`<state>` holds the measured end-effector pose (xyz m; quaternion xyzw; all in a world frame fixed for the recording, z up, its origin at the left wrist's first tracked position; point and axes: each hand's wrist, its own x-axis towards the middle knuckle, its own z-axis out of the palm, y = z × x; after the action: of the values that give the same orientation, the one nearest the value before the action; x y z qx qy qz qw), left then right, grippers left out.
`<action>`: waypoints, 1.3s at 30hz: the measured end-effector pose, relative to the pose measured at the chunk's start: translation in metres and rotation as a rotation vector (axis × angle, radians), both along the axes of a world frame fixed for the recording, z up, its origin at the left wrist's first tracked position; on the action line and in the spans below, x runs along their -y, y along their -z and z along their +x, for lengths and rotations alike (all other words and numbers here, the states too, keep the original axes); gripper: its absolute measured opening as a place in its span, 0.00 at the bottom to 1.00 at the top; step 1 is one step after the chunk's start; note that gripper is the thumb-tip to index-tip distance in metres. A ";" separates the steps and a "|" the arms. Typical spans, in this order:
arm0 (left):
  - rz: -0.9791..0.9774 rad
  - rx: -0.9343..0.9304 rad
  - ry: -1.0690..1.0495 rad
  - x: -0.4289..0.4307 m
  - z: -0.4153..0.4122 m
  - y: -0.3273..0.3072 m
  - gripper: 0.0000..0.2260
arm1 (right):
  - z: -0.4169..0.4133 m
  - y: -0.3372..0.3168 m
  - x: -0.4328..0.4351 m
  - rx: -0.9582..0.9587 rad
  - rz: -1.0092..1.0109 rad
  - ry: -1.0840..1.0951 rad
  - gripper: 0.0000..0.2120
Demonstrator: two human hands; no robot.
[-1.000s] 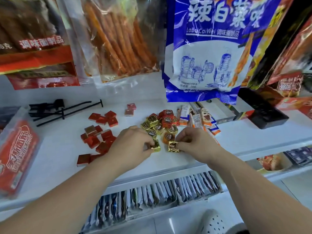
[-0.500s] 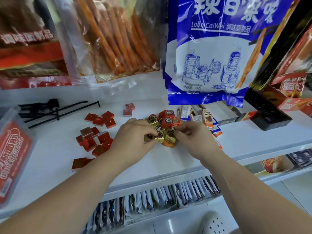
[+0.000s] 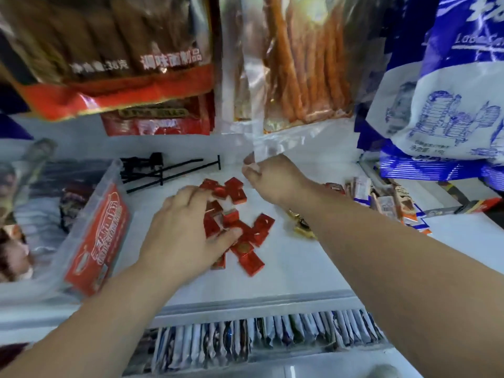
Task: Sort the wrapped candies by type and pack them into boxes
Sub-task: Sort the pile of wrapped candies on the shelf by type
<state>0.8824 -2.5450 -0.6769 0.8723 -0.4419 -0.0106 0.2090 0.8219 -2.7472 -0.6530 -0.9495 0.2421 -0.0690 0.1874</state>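
A pile of red square foil candies (image 3: 251, 264) lies on the white shelf (image 3: 300, 271). My left hand (image 3: 180, 230) rests on the pile's left side, fingers spread over several pieces and thumb against them. My right hand (image 3: 275, 178) reaches past the pile to the back of the shelf, its fingertips pinched on a small pink candy (image 3: 249, 166). Gold-wrapped candies (image 3: 302, 230) peek out from under my right forearm. White and blue wrapped candies (image 3: 387, 203) lie in a heap at the right.
A clear plastic box with a red label (image 3: 101, 233) stands at the left. Black metal hooks (image 3: 163, 170) lie at the back. Snack bags (image 3: 300, 64) and a blue-white bag (image 3: 436, 105) hang low overhead. Packets (image 3: 272, 339) fill the shelf below.
Both hands left the gold candies and shifted left. My left hand now lies on the red pile, and my right hand has reached back to the pink candies. The view swung left.
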 end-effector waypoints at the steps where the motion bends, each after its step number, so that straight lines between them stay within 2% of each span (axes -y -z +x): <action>1: 0.073 -0.043 0.008 -0.008 -0.002 0.001 0.45 | 0.012 0.003 -0.002 -0.098 -0.014 0.021 0.23; 4: 0.239 -0.142 0.009 -0.018 -0.002 0.007 0.62 | 0.035 0.019 -0.007 -0.304 -0.021 0.092 0.31; 7: 0.265 -0.172 -0.002 -0.018 0.005 0.015 0.68 | 0.039 0.036 -0.020 -0.409 -0.142 0.064 0.32; 11: 0.248 -0.194 0.002 -0.015 0.015 0.026 0.69 | 0.029 0.041 -0.042 -0.228 -0.054 -0.040 0.29; 14: 0.187 -0.217 0.088 -0.011 0.020 0.029 0.69 | 0.018 0.049 -0.051 -0.103 0.069 -0.123 0.30; 17: 0.137 -0.243 0.160 -0.010 0.023 0.027 0.70 | 0.001 0.048 -0.061 -0.032 0.172 -0.204 0.27; 19: 0.148 -0.219 0.176 -0.009 0.028 0.025 0.71 | -0.011 0.043 -0.063 0.016 0.190 -0.190 0.27; 22: 0.189 -0.161 0.188 -0.006 0.036 0.021 0.70 | -0.038 0.037 -0.067 0.092 0.169 -0.059 0.30; 27: 0.270 -0.097 0.202 0.008 0.042 0.017 0.70 | -0.073 0.050 -0.088 0.009 0.053 -0.005 0.37; 32: 0.370 -0.160 0.225 0.025 0.041 0.011 0.69 | -0.064 0.061 -0.087 -0.037 0.060 0.045 0.35; 39: 0.214 -0.199 0.207 0.019 0.037 0.019 0.69 | -0.035 0.065 -0.067 -0.010 0.069 -0.019 0.31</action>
<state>0.9199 -2.5637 -0.6963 0.8342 -0.5027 -0.1651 0.1556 0.7873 -2.6799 -0.7182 -0.9451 0.2363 -0.0541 0.2193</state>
